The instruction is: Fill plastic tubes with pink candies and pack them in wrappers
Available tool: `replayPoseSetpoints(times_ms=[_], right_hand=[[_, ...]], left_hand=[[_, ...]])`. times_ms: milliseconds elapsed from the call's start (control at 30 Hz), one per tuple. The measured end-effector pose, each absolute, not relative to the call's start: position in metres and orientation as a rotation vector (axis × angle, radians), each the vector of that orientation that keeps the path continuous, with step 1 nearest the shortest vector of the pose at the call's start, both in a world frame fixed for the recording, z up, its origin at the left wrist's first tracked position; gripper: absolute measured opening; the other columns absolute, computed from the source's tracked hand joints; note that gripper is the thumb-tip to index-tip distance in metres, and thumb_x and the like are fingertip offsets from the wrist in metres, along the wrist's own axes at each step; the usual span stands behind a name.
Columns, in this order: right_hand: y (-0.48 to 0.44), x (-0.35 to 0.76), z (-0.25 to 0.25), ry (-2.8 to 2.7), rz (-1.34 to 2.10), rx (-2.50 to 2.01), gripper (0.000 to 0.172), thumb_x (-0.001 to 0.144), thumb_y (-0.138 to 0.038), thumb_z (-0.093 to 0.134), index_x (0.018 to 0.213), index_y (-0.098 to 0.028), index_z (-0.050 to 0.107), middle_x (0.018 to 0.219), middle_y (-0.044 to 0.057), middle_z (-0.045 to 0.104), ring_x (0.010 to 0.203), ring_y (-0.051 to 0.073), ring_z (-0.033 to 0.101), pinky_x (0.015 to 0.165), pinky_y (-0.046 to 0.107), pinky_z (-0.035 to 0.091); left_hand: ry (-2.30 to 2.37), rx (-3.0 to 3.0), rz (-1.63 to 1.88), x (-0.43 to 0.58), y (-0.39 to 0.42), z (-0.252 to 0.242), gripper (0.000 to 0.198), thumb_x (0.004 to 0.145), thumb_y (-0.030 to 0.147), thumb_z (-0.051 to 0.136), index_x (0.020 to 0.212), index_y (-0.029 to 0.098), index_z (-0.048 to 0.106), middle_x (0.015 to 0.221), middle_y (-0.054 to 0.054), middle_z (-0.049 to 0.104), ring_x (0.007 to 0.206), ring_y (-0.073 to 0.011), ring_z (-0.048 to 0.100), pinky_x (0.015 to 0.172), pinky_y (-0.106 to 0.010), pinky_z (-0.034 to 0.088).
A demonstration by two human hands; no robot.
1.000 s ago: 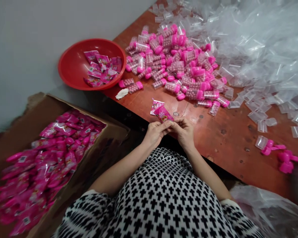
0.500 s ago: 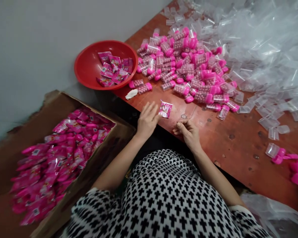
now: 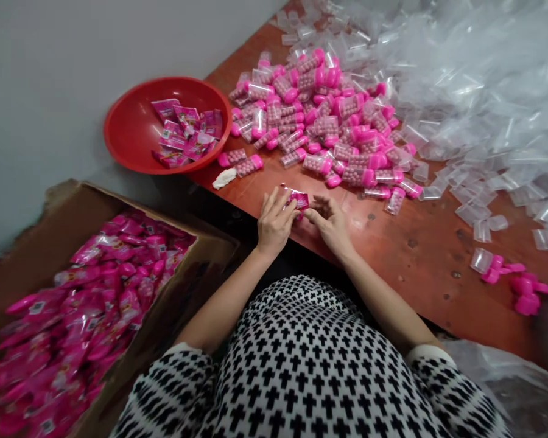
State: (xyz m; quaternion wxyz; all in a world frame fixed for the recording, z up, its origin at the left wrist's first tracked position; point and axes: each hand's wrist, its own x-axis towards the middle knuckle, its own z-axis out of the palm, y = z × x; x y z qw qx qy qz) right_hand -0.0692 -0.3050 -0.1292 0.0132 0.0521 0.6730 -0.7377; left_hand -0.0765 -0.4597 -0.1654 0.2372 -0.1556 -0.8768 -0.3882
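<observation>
A small shiny pink packet (image 3: 300, 199) is at the table's front edge, between my two hands. My left hand (image 3: 274, 224) covers its left part, with the fingers over it and the thumb at its lower edge. From the other side my right hand (image 3: 332, 228) has its thumb and bent fingers at the packet's right edge. Part of the packet is hidden under my left fingers. Behind them lies a heap of clear tubes with pink caps (image 3: 324, 126), filled with small pink balls.
Left of the heap stands a red bowl (image 3: 123, 131) holding several pink packets. A cardboard box (image 3: 214, 243) full of filled pink packets (image 3: 95, 304) is at my left. Empty clear tubes (image 3: 497, 121) cover the right side, and loose pink caps (image 3: 527, 292) lie on the wooden table (image 3: 393, 261).
My right hand has moved left to the packet and my left hand has come over it. The packet, flat on the table before, is now partly covered. The view has shifted right.
</observation>
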Motion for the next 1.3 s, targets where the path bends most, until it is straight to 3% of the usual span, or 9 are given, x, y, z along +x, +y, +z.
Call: replayPoseSetpoints(times_ms=[200, 333, 500, 600, 700, 867, 967, 1133, 1300], right_hand=[[-0.295, -0.078, -0.124, 1.965, -2.336, 0.111, 0.05, 0.068, -0.043, 0.079, 0.105, -0.023, 0.051, 0.065, -0.009, 0.054, 0.056, 0.009, 0.052, 0.057, 0.023, 0.045], [-0.277, -0.072, -0.119, 1.964, -2.188, -0.019, 0.049, 0.069, -0.039, 0.078, 0.108, -0.021, 0.053, 0.062, -0.01, 0.051, 0.052, 0.008, 0.048, 0.052, 0.021, 0.04], [-0.225, -0.066, -0.108, 2.615, -1.869, 0.164, 0.028, 0.083, -0.043, 0.065, 0.098, -0.019, 0.062, 0.078, 0.0, 0.065, 0.07, 0.014, 0.06, 0.066, 0.027, 0.048], [-0.183, -0.072, -0.097, 3.195, -1.206, 0.664, 0.031, 0.089, -0.045, 0.059, 0.103, -0.017, 0.063, 0.099, 0.01, 0.068, 0.09, 0.022, 0.063, 0.081, 0.036, 0.048], [-0.155, -0.082, -0.088, 3.195, -0.487, 0.838, 0.047, 0.085, -0.049, 0.063, 0.115, -0.013, 0.06, 0.116, 0.019, 0.064, 0.101, 0.031, 0.063, 0.084, 0.042, 0.048], [-0.136, -0.085, -0.082, 2.992, -0.101, 0.71, 0.039, 0.089, -0.042, 0.055, 0.106, -0.008, 0.066, 0.11, 0.025, 0.069, 0.103, 0.037, 0.067, 0.086, 0.045, 0.049], [-0.137, -0.068, -0.083, 3.027, -0.325, 0.727, 0.029, 0.087, -0.033, 0.053, 0.086, -0.01, 0.069, 0.092, 0.023, 0.072, 0.093, 0.034, 0.07, 0.082, 0.045, 0.051], [-0.2, -0.018, -0.088, 2.467, -1.951, 0.414, 0.036, 0.087, -0.052, 0.054, 0.085, -0.017, 0.064, 0.072, 0.005, 0.07, 0.059, 0.017, 0.067, 0.054, 0.03, 0.056], [-0.275, 0.009, -0.097, 2.081, -2.163, 0.348, 0.042, 0.084, -0.06, 0.06, 0.096, -0.019, 0.062, 0.069, 0.0, 0.066, 0.053, 0.013, 0.065, 0.049, 0.027, 0.058]], left_hand=[[-2.339, -0.117, -1.832, -0.062, -0.449, -0.135, 0.053, 0.081, 0.05, 0.071, 0.124, 0.019, 0.067, 0.128, -0.012, 0.068, 0.12, -0.0301, 0.064, 0.106, -0.047, 0.049], [-2.268, 0.204, -2.595, -0.063, -0.439, -0.123, 0.05, 0.061, 0.055, 0.083, 0.086, 0.012, 0.077, 0.086, -0.008, 0.076, 0.082, -0.0262, 0.074, 0.082, -0.042, 0.062], [-2.083, 0.52, -2.779, -0.059, -0.422, -0.113, 0.042, 0.041, 0.039, 0.094, 0.06, 0.009, 0.073, 0.058, -0.003, 0.066, 0.055, -0.0135, 0.067, 0.058, -0.023, 0.061], [-1.987, 0.692, -2.806, -0.055, -0.417, -0.111, 0.034, 0.044, 0.029, 0.094, 0.058, 0.008, 0.071, 0.056, -0.004, 0.066, 0.051, -0.0128, 0.065, 0.053, -0.021, 0.06], [-1.876, 0.8, -2.896, -0.053, -0.414, -0.109, 0.027, 0.05, 0.02, 0.091, 0.058, 0.007, 0.069, 0.058, -0.005, 0.067, 0.051, -0.0124, 0.065, 0.052, -0.021, 0.059], [-1.547, 1.081, -2.988, -0.055, -0.413, -0.102, 0.017, 0.066, 0.011, 0.083, 0.063, 0.009, 0.067, 0.06, -0.003, 0.067, 0.052, -0.0108, 0.064, 0.05, -0.02, 0.056], [-1.26, 1.2, -3.058, -0.056, -0.412, -0.102, 0.013, 0.074, 0.012, 0.079, 0.07, 0.012, 0.066, 0.062, -0.001, 0.068, 0.054, -0.0121, 0.066, 0.053, -0.023, 0.058], [-0.893, 1.227, -3.111, -0.056, -0.406, -0.105, 0.013, 0.077, 0.016, 0.078, 0.076, 0.014, 0.066, 0.07, -0.002, 0.071, 0.066, -0.0152, 0.071, 0.065, -0.026, 0.06], [-0.731, 1.193, -3.117, -0.055, -0.4, -0.1, 0.015, 0.077, 0.017, 0.079, 0.076, 0.014, 0.065, 0.071, -0.001, 0.072, 0.066, -0.0134, 0.071, 0.068, -0.024, 0.059]])
